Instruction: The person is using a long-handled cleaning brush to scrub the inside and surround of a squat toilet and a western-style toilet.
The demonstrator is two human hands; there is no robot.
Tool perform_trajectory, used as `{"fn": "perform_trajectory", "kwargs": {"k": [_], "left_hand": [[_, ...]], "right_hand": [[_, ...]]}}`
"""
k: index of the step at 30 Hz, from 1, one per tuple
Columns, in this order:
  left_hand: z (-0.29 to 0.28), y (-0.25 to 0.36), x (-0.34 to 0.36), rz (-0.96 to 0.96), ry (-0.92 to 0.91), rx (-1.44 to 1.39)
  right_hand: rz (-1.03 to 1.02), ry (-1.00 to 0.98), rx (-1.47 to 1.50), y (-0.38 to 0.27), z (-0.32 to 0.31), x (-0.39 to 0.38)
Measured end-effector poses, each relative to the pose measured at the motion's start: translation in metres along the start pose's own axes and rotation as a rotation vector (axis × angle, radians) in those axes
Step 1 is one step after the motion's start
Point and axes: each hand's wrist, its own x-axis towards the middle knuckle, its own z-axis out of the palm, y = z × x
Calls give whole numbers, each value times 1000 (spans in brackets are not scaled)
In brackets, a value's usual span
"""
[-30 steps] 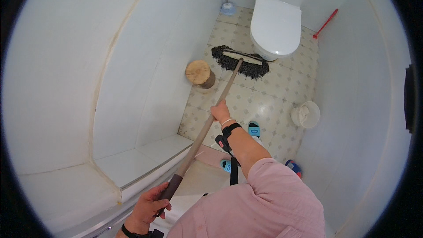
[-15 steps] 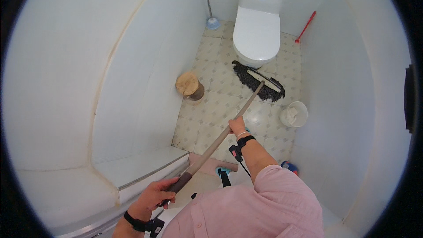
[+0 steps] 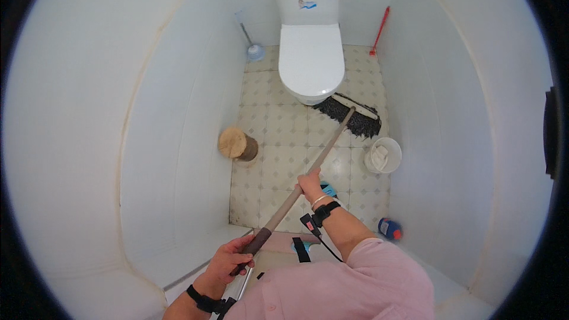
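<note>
A long-handled mop (image 3: 333, 140) slants across the floor from lower left to upper right. Around its dark grip end my left hand (image 3: 230, 261) is closed. Farther up the pole, my right hand (image 3: 309, 185) is wrapped round the shaft. The black mop head (image 3: 363, 123), with a white bar along its top, lies on the patterned floor (image 3: 278, 166). It rests just in front and to the right of the white toilet (image 3: 312, 62), beside its base.
A wooden stump (image 3: 236, 143) stands by the left wall. Near the right wall are a white bin (image 3: 384, 155) holding paper and a blue bottle (image 3: 390, 229). Behind, a toilet brush (image 3: 255, 51) stands left and a red-handled tool (image 3: 380, 31) leans right.
The view has shifted, so the toilet appears farther left. The mop head has moved rightward relative to the toilet, and its strands trail to the left less. Both hands keep their hold.
</note>
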Motion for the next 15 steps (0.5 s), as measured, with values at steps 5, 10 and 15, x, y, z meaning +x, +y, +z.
{"fn": "perform_trajectory", "kwargs": {"k": [5,10,15], "left_hand": [[-34,-37,37,6,-25,309],[-76,-87,67,52,-94,479],[-81,-106,103,93,-106,487]], "right_hand": [[-164,62,-258,35,1,33],[-238,166,-516,71,3,32],[-252,98,-432,65,-2,36]]}}
